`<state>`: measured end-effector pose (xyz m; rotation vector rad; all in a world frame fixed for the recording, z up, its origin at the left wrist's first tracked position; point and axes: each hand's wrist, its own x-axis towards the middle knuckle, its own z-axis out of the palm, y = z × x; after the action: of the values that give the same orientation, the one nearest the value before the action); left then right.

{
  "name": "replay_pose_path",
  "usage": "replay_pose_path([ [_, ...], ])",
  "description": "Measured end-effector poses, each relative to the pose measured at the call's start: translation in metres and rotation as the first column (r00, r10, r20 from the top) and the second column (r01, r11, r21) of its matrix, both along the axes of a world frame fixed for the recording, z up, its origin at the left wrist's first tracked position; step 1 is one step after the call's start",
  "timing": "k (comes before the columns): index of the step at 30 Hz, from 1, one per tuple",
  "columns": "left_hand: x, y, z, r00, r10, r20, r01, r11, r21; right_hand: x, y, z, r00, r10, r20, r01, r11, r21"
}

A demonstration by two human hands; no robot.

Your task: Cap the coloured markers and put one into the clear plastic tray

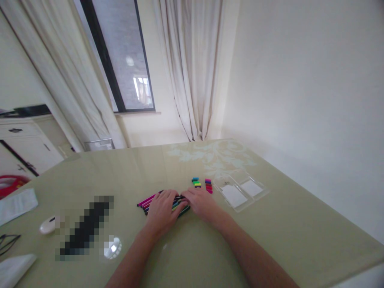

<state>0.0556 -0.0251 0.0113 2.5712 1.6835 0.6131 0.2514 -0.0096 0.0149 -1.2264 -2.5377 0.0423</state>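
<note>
A bunch of marker pens (147,201), with pink, purple, green and dark barrels, lies on the table. My left hand (163,210) is closed over the middle of the bunch, its thumb along the near side. At the right end of the pens, my right hand (200,203) has its fingers bent together on a dark marker pen; its fingertips are partly hidden. Just beyond the right hand are small coloured caps in two short columns: blue, green and yellow caps (196,182) on the left, purple and red caps (208,186) on the right.
A clear plastic case (243,190) with white inserts lies opened to the right of the caps. On the left are a white mouse (48,226), a blurred-out dark item (87,228), glasses (9,242) and a pale packet (18,206). The table (288,236) meets a wall at right.
</note>
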Motion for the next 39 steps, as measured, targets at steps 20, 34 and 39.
replay_pose_path([
  [20, -0.043, 0.022, -0.001, 0.877, 0.48, 0.018, -0.478, 0.877, -0.055, 0.032, 0.014, 0.014, 0.908, -0.326, -0.264, 0.345, 0.938, 0.028],
  [34, -0.053, 0.029, -0.014, 0.831, 0.557, 0.017, -0.551, 0.825, -0.126, 0.062, 0.028, 0.009, 0.873, -0.469, -0.132, 0.451, 0.88, -0.147],
  [39, -0.022, 0.015, -0.016, 0.84, 0.543, -0.008, -0.543, 0.84, 0.015, 0.054, 0.022, 0.014, 0.894, -0.437, -0.096, 0.419, 0.893, -0.162],
])
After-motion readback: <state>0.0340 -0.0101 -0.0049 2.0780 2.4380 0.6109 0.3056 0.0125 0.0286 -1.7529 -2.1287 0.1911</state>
